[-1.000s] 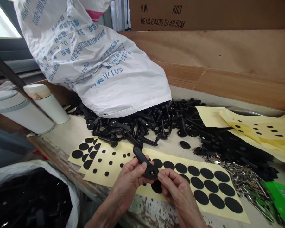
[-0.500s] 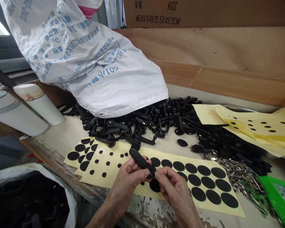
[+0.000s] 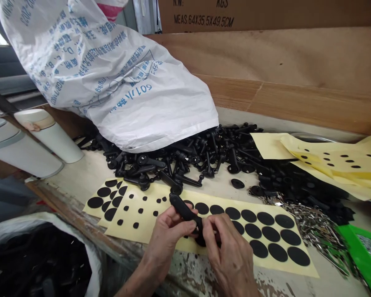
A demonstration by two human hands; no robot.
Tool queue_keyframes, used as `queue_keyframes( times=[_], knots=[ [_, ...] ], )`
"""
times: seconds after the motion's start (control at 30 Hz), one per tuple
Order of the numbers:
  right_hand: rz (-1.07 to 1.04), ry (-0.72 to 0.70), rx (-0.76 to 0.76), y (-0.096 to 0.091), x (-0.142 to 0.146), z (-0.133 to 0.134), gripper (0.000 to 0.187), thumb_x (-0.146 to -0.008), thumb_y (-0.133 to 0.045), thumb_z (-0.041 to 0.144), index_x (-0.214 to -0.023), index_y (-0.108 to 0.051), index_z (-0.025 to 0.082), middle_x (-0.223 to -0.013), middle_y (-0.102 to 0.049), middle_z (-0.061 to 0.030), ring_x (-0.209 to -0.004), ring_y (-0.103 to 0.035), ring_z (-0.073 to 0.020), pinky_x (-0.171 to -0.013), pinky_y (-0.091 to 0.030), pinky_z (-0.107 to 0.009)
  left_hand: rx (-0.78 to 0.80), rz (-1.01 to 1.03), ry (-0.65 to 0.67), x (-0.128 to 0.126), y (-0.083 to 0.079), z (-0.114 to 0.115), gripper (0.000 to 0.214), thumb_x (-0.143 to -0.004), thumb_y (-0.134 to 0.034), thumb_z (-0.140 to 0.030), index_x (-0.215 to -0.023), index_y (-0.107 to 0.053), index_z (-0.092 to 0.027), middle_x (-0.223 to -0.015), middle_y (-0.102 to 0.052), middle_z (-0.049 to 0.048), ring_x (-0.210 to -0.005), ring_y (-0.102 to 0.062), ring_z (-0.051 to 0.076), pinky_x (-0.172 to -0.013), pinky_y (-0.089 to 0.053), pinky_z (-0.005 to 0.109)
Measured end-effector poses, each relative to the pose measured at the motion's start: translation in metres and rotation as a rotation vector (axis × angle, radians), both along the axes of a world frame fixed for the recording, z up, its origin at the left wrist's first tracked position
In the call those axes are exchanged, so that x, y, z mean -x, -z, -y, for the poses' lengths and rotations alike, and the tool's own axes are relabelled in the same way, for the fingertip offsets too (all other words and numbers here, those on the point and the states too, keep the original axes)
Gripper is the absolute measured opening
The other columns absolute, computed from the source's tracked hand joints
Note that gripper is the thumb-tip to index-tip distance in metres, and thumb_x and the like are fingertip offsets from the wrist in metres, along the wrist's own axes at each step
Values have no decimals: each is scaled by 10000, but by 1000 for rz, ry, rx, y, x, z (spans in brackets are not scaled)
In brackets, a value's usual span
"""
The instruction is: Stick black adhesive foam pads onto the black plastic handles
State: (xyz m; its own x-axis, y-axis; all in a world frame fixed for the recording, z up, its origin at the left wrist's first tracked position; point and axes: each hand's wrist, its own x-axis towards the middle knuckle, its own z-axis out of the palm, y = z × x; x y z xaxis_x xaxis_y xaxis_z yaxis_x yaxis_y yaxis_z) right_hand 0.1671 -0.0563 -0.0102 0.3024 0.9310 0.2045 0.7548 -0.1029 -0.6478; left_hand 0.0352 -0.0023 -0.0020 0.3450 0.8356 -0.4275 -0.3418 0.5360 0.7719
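Note:
My left hand [image 3: 165, 243] is closed around a black plastic lever-like arm [image 3: 183, 208], its thumb pressed near the rounded lower end. The arm tilts, with its narrow end pointing up and left. Against that rounded end rest the bent fingers of my right hand [image 3: 230, 251], pinched together; what lies between them is hidden. Below both hands spreads a yellow backing sheet [image 3: 200, 194] of round black pads [image 3: 259, 249]. Just beyond it lies a heap of similar black arms [image 3: 151, 163].
A white woven sack [image 3: 160, 111] leans over the heap. Two pale flasks [image 3: 57, 138] stand left. On the right are small metal clips [image 3: 320, 233], a green tray [image 3: 355, 251] and more yellow sheets [image 3: 330, 159]. An open bag [image 3: 94, 255] of black parts sits lower left.
My right hand has turned and its fingers have shifted over the rounded end of the arm, covering more of it. The left hand keeps its hold, almost unmoved.

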Motion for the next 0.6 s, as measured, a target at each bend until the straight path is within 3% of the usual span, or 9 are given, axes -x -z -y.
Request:
queue_keyframes(
  times=[0.07,0.13,0.27,0.43,0.6],
  knots=[
    [-42,35,48,-1,-7,-1,328,-945,-345,392,-1001,-627,235,-890,-637,-60,-758,-606,-212,-625,-421,-292,11,19,21,0,-1,0,370,-689,-751,-198,-1031,-633,-120,-983,-703,109,-732,-661,190,-649,-517,288],
    [-226,67,133,-2,-13,-2,384,-961,-304,428,-1050,-625,236,-835,-631,-52,-723,-600,-204,-615,-428,-291,7,36,51,1,-2,-1,341,-729,-724,-229,-1031,-617,-113,-966,-698,109,-655,-670,183,-600,-508,277],
    [-687,-73,170,-5,-14,-4,368,-935,-387,496,-1044,-612,225,-682,-547,4,-577,-531,-153,-511,-407,-252,-21,83,98,2,0,-3,273,-799,-663,-250,-1021,-600,-105,-893,-703,105,-596,-656,159,-563,-498,257],
    [-983,-190,114,-3,-2,-8,239,-813,-660,414,-946,-609,221,-657,-561,39,-592,-541,-118,-557,-428,-218,-45,147,131,5,1,-2,246,-830,-629,-246,-1028,-615,-101,-788,-697,82,-584,-637,138,-533,-493,225],
    [-1116,-164,143,-4,-4,-9,283,-904,-526,441,-863,-632,181,-475,-528,58,-433,-455,-77,-479,-378,-193,-66,192,205,4,-2,0,269,-861,-584,-263,-1065,-616,-91,-696,-673,67,-547,-628,130,-503,-479,204]
  ],
)
